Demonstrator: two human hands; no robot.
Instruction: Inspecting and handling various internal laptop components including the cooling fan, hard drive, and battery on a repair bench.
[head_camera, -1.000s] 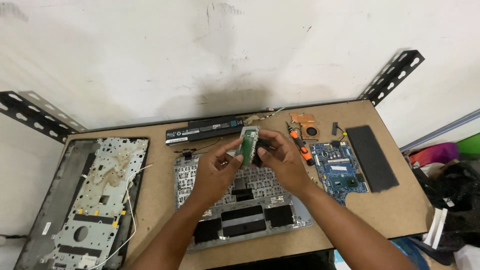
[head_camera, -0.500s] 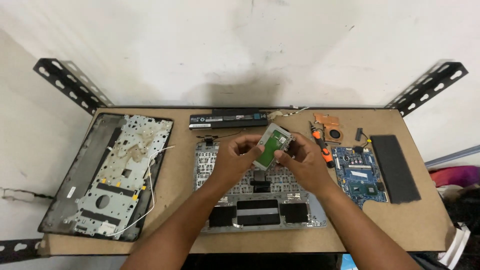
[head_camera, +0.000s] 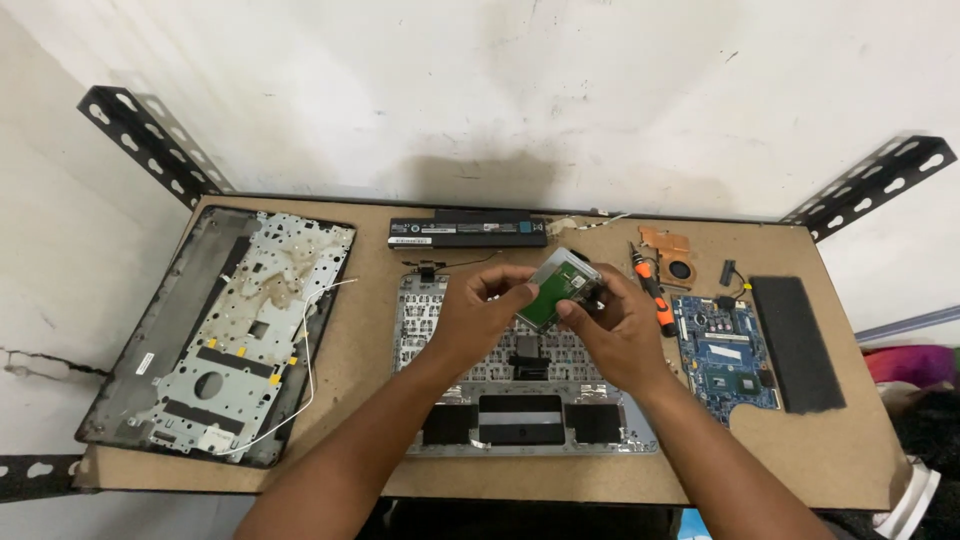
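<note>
Laptop battery (head_camera: 468, 232), blue motherboard (head_camera: 726, 352), orange screwdriver (head_camera: 652, 290)

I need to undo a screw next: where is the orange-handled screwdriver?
In the head view, the orange-handled screwdriver lies on the table's right half, just beyond the right hand, between it and the blue circuit board, near the copper cooling fan.

Even, bright overhead light; soft shadow on wall (head_camera: 480, 185) behind the table (head_camera: 820, 450). Sharp focus, slight wide-angle bending at edges.

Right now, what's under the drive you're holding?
The upturned keyboard panel lies on the table below the drive. Both hands cover the panel part directly beneath.
</note>
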